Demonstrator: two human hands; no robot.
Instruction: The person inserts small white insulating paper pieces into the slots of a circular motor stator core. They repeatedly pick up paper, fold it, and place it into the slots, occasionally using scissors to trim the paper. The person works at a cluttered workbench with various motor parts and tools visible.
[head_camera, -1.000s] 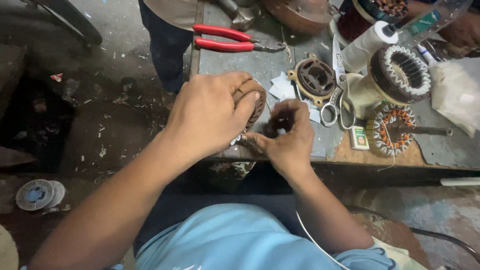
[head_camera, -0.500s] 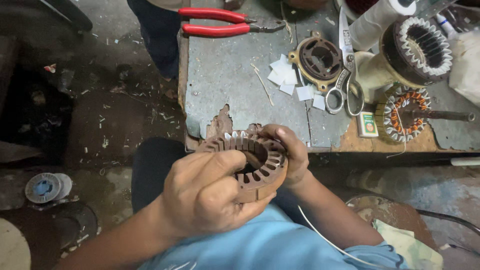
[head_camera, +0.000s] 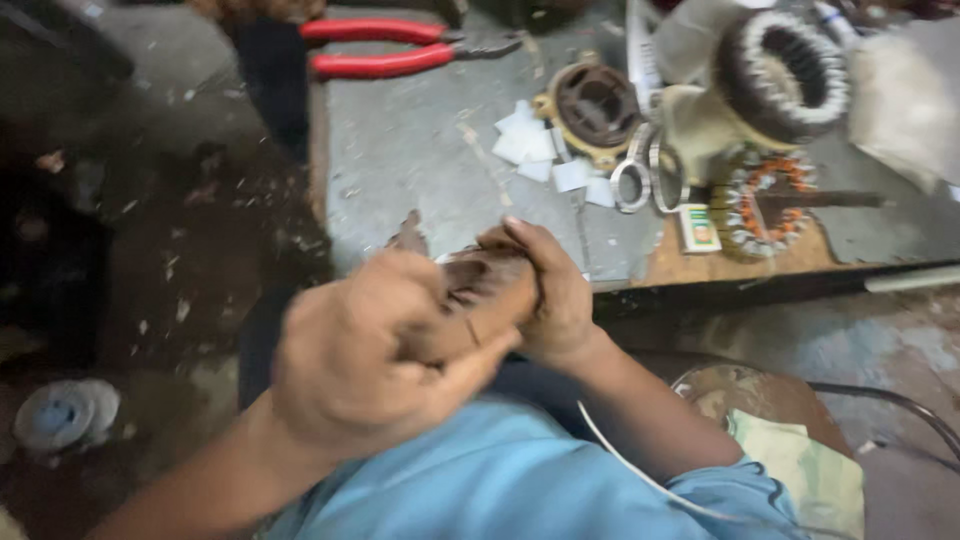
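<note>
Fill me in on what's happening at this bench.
A person in a blue shirt holds a brown motor stator core in both hands, the left hand over its near side and the right hand gripping the far side. The picture is motion-blurred. On the grey bench lie red-handled pliers, scissors, white paper pieces and wound stators.

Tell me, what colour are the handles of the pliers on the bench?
Red; the pliers show in the head view, the only one.
</note>
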